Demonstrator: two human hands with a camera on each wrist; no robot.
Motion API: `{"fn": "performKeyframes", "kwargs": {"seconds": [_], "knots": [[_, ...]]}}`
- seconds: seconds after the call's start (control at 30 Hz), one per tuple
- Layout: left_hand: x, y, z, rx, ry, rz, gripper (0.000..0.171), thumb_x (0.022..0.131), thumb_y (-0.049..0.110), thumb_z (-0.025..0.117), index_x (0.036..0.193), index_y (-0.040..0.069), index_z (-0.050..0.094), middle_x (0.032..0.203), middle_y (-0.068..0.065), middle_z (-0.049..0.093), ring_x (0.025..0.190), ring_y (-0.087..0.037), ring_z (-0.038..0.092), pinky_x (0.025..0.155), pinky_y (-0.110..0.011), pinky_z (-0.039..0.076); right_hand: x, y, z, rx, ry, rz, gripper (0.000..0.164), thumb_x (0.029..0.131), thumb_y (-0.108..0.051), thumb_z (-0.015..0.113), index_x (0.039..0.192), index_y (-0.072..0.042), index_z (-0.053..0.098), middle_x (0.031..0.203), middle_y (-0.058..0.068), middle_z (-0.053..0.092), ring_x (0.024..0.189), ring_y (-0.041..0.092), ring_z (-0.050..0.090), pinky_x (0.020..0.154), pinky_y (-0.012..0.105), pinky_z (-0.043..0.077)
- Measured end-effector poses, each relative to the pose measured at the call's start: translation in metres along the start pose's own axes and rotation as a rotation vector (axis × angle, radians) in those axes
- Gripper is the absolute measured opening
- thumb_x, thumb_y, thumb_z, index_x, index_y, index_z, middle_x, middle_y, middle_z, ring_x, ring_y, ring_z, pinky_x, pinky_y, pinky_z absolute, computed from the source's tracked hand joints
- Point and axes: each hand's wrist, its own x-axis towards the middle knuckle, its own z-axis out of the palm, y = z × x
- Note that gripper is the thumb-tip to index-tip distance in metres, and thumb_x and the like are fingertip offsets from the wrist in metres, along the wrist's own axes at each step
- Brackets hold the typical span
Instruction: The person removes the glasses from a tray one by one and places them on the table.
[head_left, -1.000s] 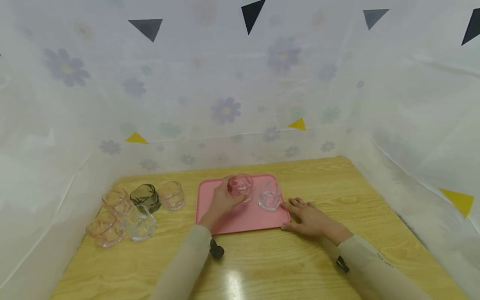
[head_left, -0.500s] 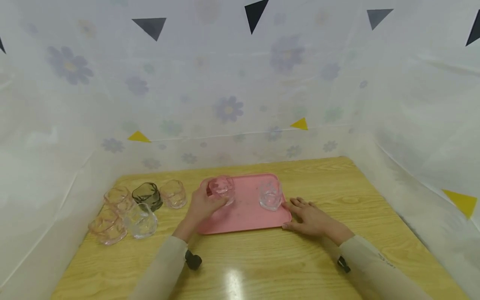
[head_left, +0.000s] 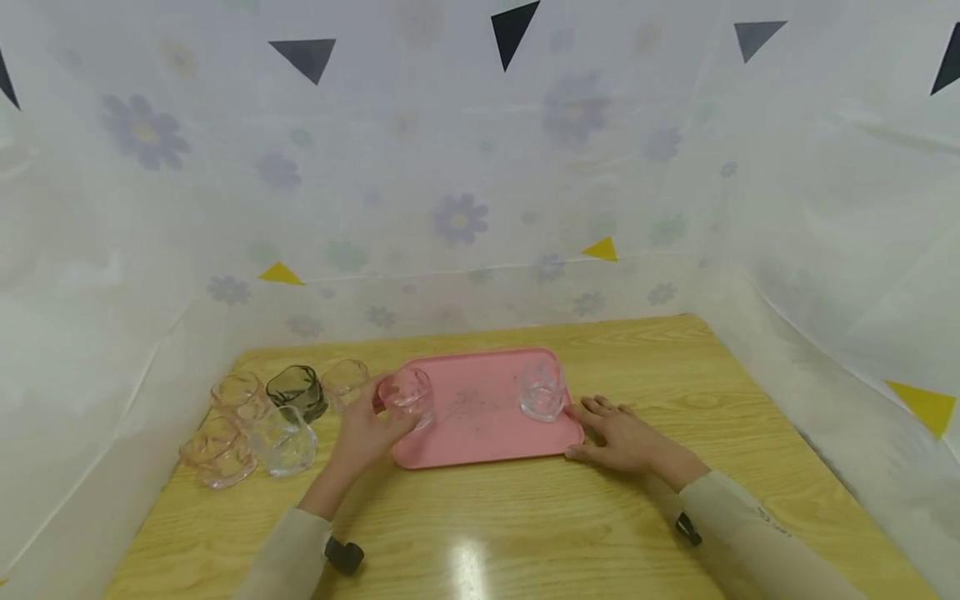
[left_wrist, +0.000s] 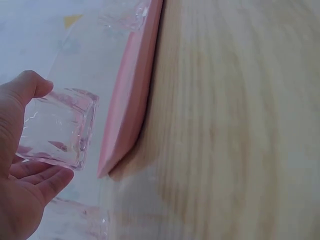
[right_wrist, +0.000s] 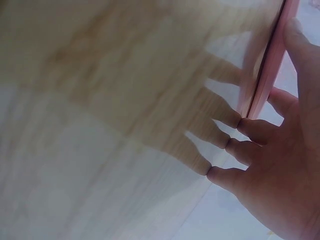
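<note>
A pinkish clear glass (head_left: 408,395) is held between the thumb and fingers of my left hand (head_left: 365,433), over the left end of the pink tray (head_left: 480,446). In the left wrist view the same glass (left_wrist: 60,127) appears beside the tray's corner (left_wrist: 131,95), raised off the table. Near the tray's right end stands a clear glass (head_left: 542,392). My right hand (head_left: 622,435) rests on the table with fingers spread, thumb and index finger touching the tray's right edge. From the right wrist, its fingertips (right_wrist: 232,175) show against the tabletop.
To the left stand several glasses: a pinkish one (head_left: 345,382) close to my left hand, a dark grey one (head_left: 297,393), a clear one (head_left: 283,443) and pinkish ones (head_left: 219,454) at the outer side. White sheeting (head_left: 457,300) closes off the table's back and sides.
My left hand has carried the pinkish glass leftward across the tray, from near the clear glass to the tray's left end. The right hand has stayed at the tray's right edge.
</note>
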Motion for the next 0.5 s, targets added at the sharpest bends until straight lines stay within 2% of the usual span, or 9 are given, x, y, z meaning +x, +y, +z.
{"fn": "performKeyframes", "kwargs": {"seconds": [0.13, 0.37, 0.5], "knots": [[-0.008, -0.01, -0.008, 0.008, 0.022, 0.011, 0.083, 0.084, 0.022, 0.089, 0.151, -0.003, 0.047, 0.14, -0.029, 0.062, 0.125, -0.045, 0.066, 0.104, -0.057, 0.056, -0.001, -0.001, -0.001, 0.004, -0.001, 0.005, 0.084, 0.1, -0.065, 0.06, 0.163, -0.013, 0.042, 0.165, 0.032, 0.035, 0.155, 0.054, 0.028, 0.119, 0.08, 0.022], [-0.023, -0.021, -0.02, 0.074, 0.095, 0.016, 0.081, 0.085, 0.024, 0.089, 0.154, 0.008, 0.05, 0.131, -0.029, 0.067, 0.116, -0.041, 0.07, 0.098, -0.054, 0.058, -0.001, -0.003, -0.001, -0.007, 0.001, 0.009, 0.084, 0.1, -0.065, 0.06, 0.163, -0.013, 0.041, 0.166, 0.031, 0.035, 0.156, 0.053, 0.028, 0.12, 0.079, 0.023], [-0.03, -0.023, -0.026, 0.09, 0.13, 0.036, 0.078, 0.084, 0.017, 0.09, 0.152, 0.007, 0.053, 0.128, -0.028, 0.069, 0.114, -0.042, 0.071, 0.097, -0.052, 0.06, -0.001, -0.003, -0.001, -0.006, -0.003, 0.014, 0.085, 0.099, -0.067, 0.059, 0.163, -0.013, 0.041, 0.166, 0.031, 0.034, 0.156, 0.053, 0.027, 0.12, 0.078, 0.023]]}}
